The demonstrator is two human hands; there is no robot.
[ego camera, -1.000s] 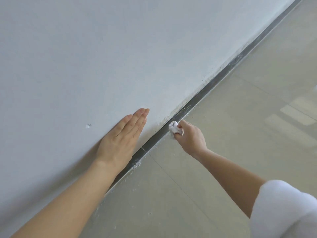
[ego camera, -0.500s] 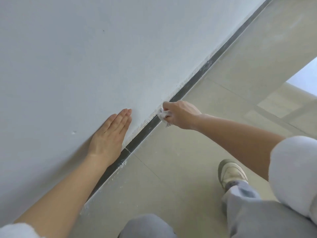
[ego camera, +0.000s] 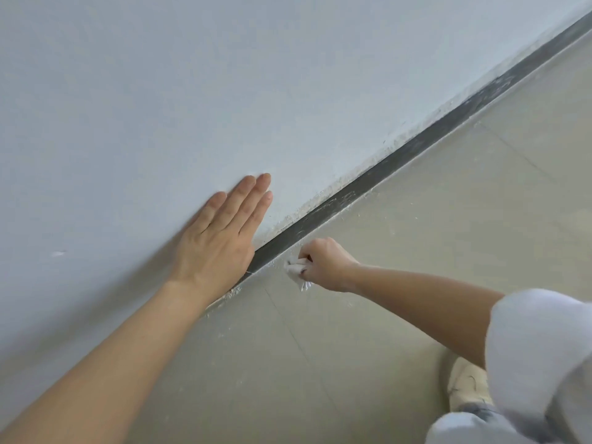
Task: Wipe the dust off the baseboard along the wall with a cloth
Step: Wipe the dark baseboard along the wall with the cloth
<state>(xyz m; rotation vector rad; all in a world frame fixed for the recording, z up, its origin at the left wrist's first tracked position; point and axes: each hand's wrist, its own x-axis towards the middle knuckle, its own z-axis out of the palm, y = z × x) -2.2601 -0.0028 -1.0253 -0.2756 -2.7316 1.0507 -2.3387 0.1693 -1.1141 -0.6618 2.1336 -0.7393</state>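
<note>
The left hand (ego camera: 221, 238) lies flat against the white wall (ego camera: 192, 91), fingers straight, its grip open and holding nothing. Just right of it, the right hand (ego camera: 326, 262) has its grip closed around a crumpled white cloth (ego camera: 296, 272), low at the foot of the dark, dust-streaked baseboard (ego camera: 400, 161), where it meets the beige floor (ego camera: 416, 251). Whether cloth and baseboard touch is unclear.

Left hand (ego camera: 217, 241) flat on wall (ego camera: 224, 91), right hand (ego camera: 326, 262) with cloth (ego camera: 296, 272) beside baseboard (ego camera: 400, 161)
</note>
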